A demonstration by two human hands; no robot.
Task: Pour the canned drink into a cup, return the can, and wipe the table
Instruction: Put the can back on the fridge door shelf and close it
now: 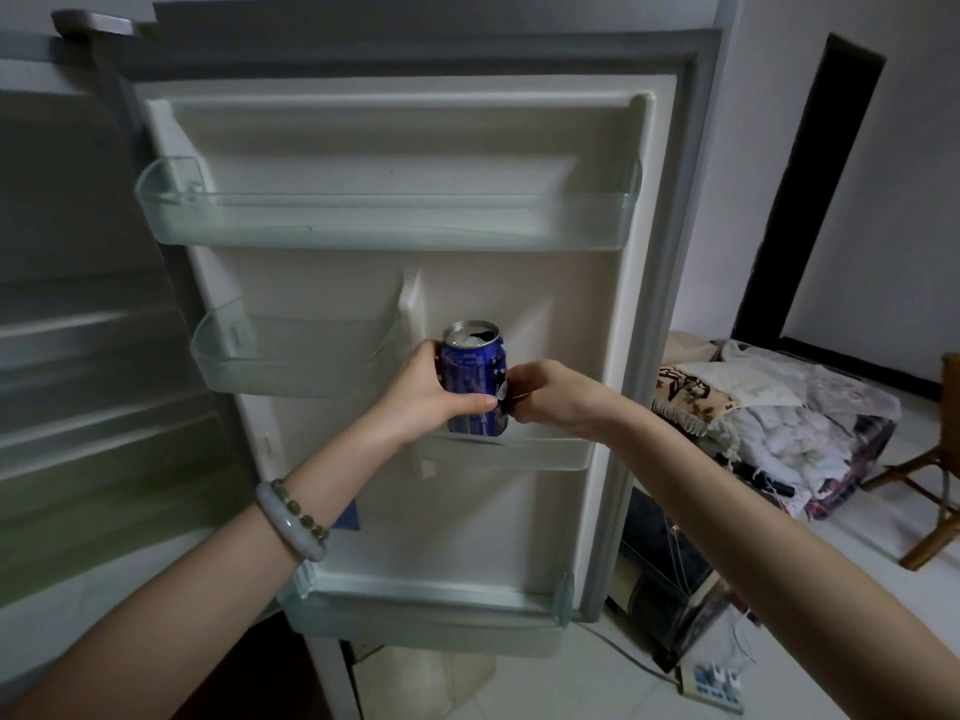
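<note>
With left hand and right hand both gripping the open can, lower it upright into the shelf

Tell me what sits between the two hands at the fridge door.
The head view shows an opened blue can, upright; the left hand grips its left side and the right hand holds its right side.

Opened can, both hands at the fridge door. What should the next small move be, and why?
Probably lower the can the last bit into the small door shelf, then let go. The left hand and right hand grip it upright, its base about at the shelf's rim, so it seems nearly returned.
</note>
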